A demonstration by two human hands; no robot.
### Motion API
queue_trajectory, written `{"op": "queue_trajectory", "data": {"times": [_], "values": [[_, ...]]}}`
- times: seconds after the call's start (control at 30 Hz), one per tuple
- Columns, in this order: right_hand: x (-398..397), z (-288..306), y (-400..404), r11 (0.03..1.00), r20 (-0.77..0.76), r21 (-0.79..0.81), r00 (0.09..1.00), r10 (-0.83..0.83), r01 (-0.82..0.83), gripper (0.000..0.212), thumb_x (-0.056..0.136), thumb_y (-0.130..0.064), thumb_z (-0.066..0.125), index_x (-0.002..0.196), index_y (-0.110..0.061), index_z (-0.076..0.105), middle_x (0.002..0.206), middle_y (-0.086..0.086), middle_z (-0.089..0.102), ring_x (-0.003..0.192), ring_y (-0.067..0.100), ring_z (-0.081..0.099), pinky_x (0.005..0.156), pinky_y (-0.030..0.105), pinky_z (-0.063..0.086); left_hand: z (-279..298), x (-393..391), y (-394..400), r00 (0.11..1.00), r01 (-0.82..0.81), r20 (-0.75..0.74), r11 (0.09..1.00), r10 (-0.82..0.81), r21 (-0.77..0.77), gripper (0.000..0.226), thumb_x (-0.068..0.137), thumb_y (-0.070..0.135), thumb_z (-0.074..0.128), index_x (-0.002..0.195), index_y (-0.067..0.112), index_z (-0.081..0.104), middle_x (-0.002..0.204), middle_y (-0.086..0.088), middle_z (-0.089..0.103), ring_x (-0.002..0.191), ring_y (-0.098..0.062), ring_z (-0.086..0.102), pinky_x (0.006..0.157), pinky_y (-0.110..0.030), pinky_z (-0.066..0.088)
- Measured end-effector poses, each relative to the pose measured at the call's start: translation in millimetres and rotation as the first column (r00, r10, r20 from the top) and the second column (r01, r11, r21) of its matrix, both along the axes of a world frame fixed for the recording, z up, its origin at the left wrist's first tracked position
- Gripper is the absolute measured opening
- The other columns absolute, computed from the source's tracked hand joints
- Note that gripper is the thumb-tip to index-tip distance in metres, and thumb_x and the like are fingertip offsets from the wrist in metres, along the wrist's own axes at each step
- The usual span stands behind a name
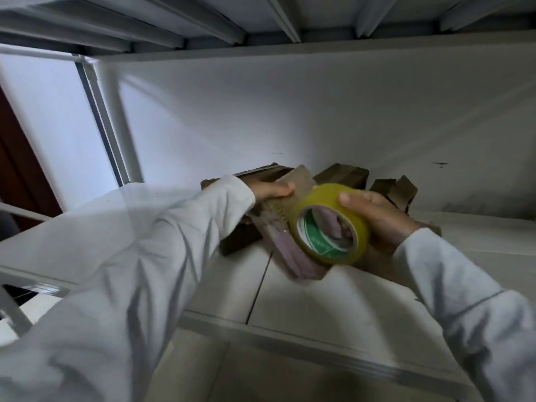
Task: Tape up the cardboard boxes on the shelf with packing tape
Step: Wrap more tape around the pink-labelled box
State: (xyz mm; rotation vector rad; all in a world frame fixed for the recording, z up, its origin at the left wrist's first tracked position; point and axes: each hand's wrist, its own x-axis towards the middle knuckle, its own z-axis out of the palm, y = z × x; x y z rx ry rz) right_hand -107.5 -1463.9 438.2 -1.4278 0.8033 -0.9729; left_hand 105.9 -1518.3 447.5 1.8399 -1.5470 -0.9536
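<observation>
A small cardboard box (285, 256) stands tilted near the middle of the white shelf (319, 300). My left hand (271, 190) grips its upper end, fingers curled over the top edge. My right hand (377, 216) holds a yellowish roll of packing tape (333, 224) with a green-and-white core against the box's right side. A strip of tape runs from the roll across the box towards my left hand. Both arms wear light long sleeves.
More brown cardboard boxes (342, 172) (394, 188) lie behind, against the white back wall. Another box (237, 242) sits under my left wrist. A shelf board (261, 21) hangs overhead. The shelf's white post (121, 134) stands at the left, with the front rail (319, 346) below.
</observation>
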Motion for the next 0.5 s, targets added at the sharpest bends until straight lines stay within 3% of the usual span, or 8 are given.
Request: {"op": "queue_trajectory", "data": {"times": [0.07, 0.17, 0.2, 0.27, 0.33, 0.37, 0.43, 0.5], "values": [[0, 13, -8, 0.997, 0.056, -0.061, 0.997, 0.050, -0.047, 0.056, 0.038, -0.055, 0.087, 0.077, -0.018, 0.072, 0.069, 0.003, 0.070, 0.062, 0.019, 0.065, 0.062, 0.028, 0.053, -16, 4, 3, 0.968, -0.096, -0.212, 0.979, 0.134, 0.182, 0.064, 0.067, 0.063, 0.069, 0.112, 0.020, 0.057, 0.109, -0.008, 0.061, 0.086, -0.023, 0.058, 0.069, -0.033, 0.049], [12, 0, -12, 0.999, -0.184, -0.030, 0.983, -0.026, 0.020, 0.029, 0.068, -0.042, 0.071, 0.084, -0.018, 0.066, 0.065, 0.000, 0.070, 0.065, 0.022, 0.064, 0.068, 0.033, 0.055, -64, -1, 15, 0.971, -0.136, -0.151, 0.944, 0.188, 0.299, 0.044, 0.084, 0.056, 0.058, 0.109, 0.020, 0.052, 0.109, -0.012, 0.059, 0.096, -0.032, 0.058, 0.086, -0.041, 0.051], [17, -10, -13, 0.997, -0.268, -0.014, 0.960, -0.082, 0.081, 0.026, 0.076, -0.043, 0.066, 0.086, -0.019, 0.066, 0.070, 0.002, 0.070, 0.071, 0.025, 0.064, 0.077, 0.040, 0.053, -79, 0, 16, 0.976, -0.156, -0.110, 0.958, 0.186, 0.242, 0.048, 0.086, 0.059, 0.053, 0.120, 0.025, 0.050, 0.120, -0.009, 0.057, 0.110, -0.032, 0.054, 0.093, -0.042, 0.047], [28, -25, -13, 0.981, -0.270, 0.001, 0.945, -0.185, 0.192, 0.034, 0.084, -0.050, 0.058, 0.091, -0.018, 0.067, 0.079, 0.007, 0.068, 0.078, 0.027, 0.063, 0.085, 0.044, 0.050, -99, 10, 10, 0.990, -0.139, 0.001, 0.989, 0.139, 0.052, 0.093, 0.072, 0.081, 0.044, 0.146, 0.025, 0.032, 0.149, -0.004, 0.038, 0.137, -0.029, 0.035, 0.113, -0.043, 0.029], [38, -31, -16, 0.963, -0.152, 0.008, 0.952, -0.266, 0.270, 0.033, 0.089, -0.048, 0.054, 0.087, -0.017, 0.066, 0.072, 0.005, 0.064, 0.071, 0.021, 0.062, 0.077, 0.031, 0.050, -112, 23, -6, 0.987, -0.033, 0.156, 0.998, 0.041, -0.053, 0.137, 0.039, 0.102, 0.030, 0.152, 0.026, 0.018, 0.157, -0.001, 0.022, 0.144, -0.026, 0.021, 0.118, -0.042, 0.017], [42, -32, -17, 0.954, -0.114, 0.018, 0.949, -0.295, 0.299, 0.031, 0.091, -0.045, 0.053, 0.082, -0.018, 0.064, 0.065, 0.001, 0.061, 0.064, 0.016, 0.060, 0.068, 0.026, 0.049, -108, 27, -11, 0.977, 0.027, 0.211, 0.999, -0.018, -0.038, 0.138, 0.039, 0.103, 0.030, 0.152, 0.024, 0.019, 0.156, -0.002, 0.023, 0.144, -0.026, 0.021, 0.118, -0.041, 0.017], [43, -36, -18, 0.941, -0.051, 0.064, 0.943, -0.328, 0.331, 0.031, 0.092, -0.044, 0.051, 0.076, -0.018, 0.059, 0.057, -0.002, 0.057, 0.056, 0.012, 0.057, 0.060, 0.022, 0.046, -86, 19, -5, 0.982, 0.007, 0.189, 0.998, -0.018, 0.058, 0.093, 0.077, 0.078, 0.042, 0.147, 0.017, 0.032, 0.151, -0.008, 0.036, 0.138, -0.029, 0.033, 0.115, -0.038, 0.025], [41, -41, -18, 0.939, -0.031, 0.094, 0.944, -0.329, 0.331, 0.032, 0.092, -0.045, 0.051, 0.079, -0.018, 0.059, 0.059, 0.000, 0.059, 0.063, 0.016, 0.059, 0.070, 0.027, 0.048, -82, 11, -14, 0.995, -0.103, 0.023, 0.993, 0.102, 0.065, 0.060, 0.094, 0.048, 0.047, 0.142, 0.014, 0.042, 0.142, -0.012, 0.048, 0.129, -0.031, 0.046, 0.111, -0.038, 0.034]]}}
